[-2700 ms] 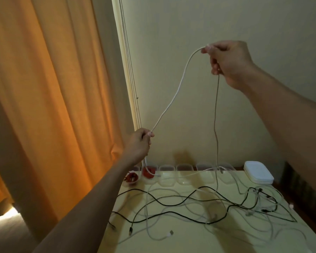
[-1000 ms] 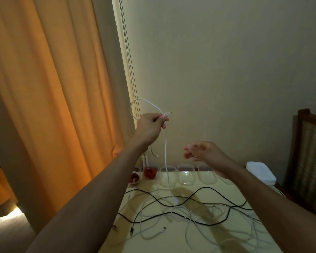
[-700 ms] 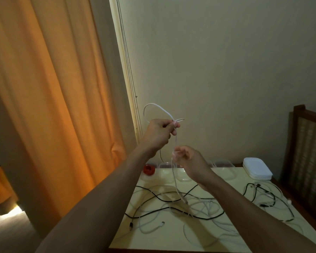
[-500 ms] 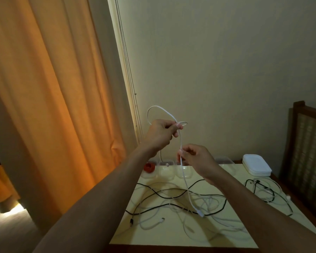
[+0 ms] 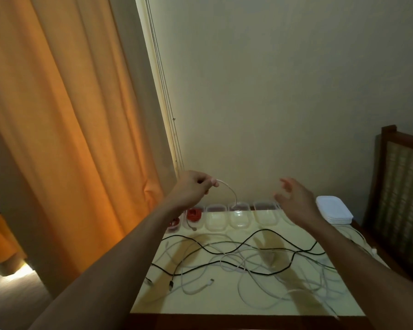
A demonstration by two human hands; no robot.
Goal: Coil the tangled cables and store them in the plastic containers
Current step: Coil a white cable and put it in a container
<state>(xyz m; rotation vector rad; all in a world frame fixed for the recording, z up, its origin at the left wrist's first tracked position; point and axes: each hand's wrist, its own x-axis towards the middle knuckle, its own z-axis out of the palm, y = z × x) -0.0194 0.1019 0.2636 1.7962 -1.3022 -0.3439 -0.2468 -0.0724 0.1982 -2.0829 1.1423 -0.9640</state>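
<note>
While your left hand point(image 5: 191, 189) pinches the white cable point(image 5: 229, 188) and your right hand point(image 5: 293, 201) hovers open, empty, pulling could snag it among the tangled cables point(image 5: 246, 258) on the tabletop point(image 5: 215, 303).

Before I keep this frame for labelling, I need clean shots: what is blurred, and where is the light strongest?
Head view: the right hand is smeared by motion blur; the left hand, pinching the white cable, is sharper; the brightest glow is on the orange curtain at left; soft hand shadows fall on the dim table.
</note>
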